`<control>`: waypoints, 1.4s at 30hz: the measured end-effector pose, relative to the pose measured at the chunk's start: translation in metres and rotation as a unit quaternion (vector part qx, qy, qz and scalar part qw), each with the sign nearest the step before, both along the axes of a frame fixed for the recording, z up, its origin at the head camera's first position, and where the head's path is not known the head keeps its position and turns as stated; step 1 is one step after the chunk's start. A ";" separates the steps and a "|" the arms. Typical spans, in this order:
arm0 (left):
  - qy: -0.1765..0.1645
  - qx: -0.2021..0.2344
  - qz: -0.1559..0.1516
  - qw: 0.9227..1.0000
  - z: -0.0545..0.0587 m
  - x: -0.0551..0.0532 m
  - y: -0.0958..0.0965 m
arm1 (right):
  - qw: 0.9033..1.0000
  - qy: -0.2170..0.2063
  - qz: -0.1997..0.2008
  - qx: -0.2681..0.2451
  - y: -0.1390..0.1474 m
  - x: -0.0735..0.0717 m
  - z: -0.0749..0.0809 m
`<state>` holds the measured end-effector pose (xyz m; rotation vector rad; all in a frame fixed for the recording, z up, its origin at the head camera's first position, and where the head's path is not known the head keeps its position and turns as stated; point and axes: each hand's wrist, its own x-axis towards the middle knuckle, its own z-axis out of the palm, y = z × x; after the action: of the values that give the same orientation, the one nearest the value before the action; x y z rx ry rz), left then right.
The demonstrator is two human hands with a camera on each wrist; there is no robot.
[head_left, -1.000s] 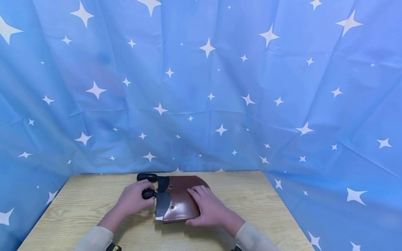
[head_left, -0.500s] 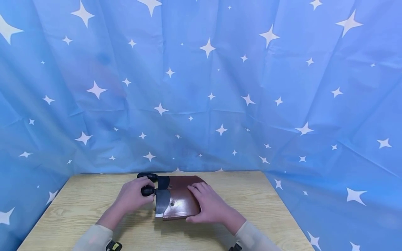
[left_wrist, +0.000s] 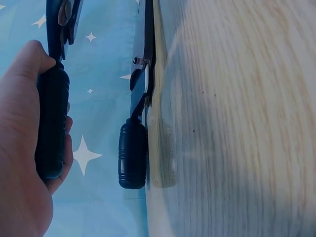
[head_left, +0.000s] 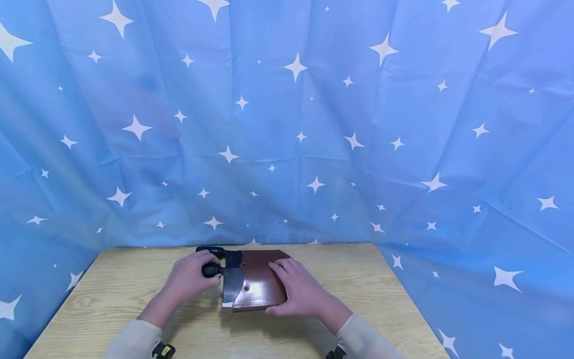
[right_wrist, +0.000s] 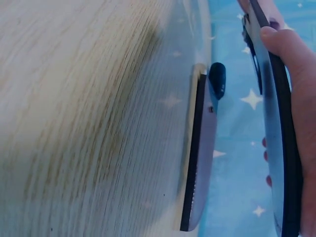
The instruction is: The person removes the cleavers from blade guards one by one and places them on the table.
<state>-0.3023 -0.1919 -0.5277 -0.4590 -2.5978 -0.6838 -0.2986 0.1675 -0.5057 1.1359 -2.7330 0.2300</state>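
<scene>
A cleaver-shaped tool in a brown leather sheath (head_left: pixel 260 291) is held above the table by both hands. My left hand (head_left: pixel 190 274) grips its black handle (left_wrist: pixel 52 121), fingers wrapped round it. With my right hand (head_left: pixel 300 294) I hold the sheath's right end, thumb on the near edge and fingers over the top. A dark flap (head_left: pixel 232 285) with a snap covers the handle end, and a white sliver shows below it. Behind lies a second sheathed tool (right_wrist: pixel 200 158) of the same kind, its black handle (left_wrist: pixel 132 155) pointing left; the held one partly hides it.
The wood-grain table (head_left: pixel 358 279) carries the second tool near its far edge. A blue curtain (head_left: pixel 287 124) with white stars hangs behind and on both sides. Pale sleeves and black wrist straps (head_left: pixel 163 350) show at both forearms.
The held sheathed tool and both hands have shifted slightly up in the head view, overlapping more of the second tool. The grip of both hands looks the same, and the second tool stays put.
</scene>
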 end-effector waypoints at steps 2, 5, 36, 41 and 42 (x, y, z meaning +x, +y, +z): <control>-0.002 0.001 0.002 1.000 0.000 0.000 0.000 | 1.000 -0.001 -0.004 0.002 0.000 0.000 0.001; -0.004 0.002 0.002 1.000 0.001 0.001 0.001 | 1.000 -0.004 -0.008 0.000 0.000 0.000 0.002; 0.023 0.031 -0.036 0.999 0.003 0.001 -0.019 | 1.000 0.004 0.009 -0.012 0.014 -0.003 0.011; 0.022 0.030 -0.033 0.999 0.003 0.001 -0.019 | 1.000 0.004 0.013 0.002 0.013 -0.005 0.013; 0.020 0.031 -0.032 0.999 0.002 0.001 -0.019 | 1.000 -0.001 0.011 0.005 0.014 -0.004 0.012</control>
<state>-0.3013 -0.2107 -0.5255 -0.5334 -2.5265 -0.7659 -0.3028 0.1810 -0.4937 1.1687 -2.7279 0.2215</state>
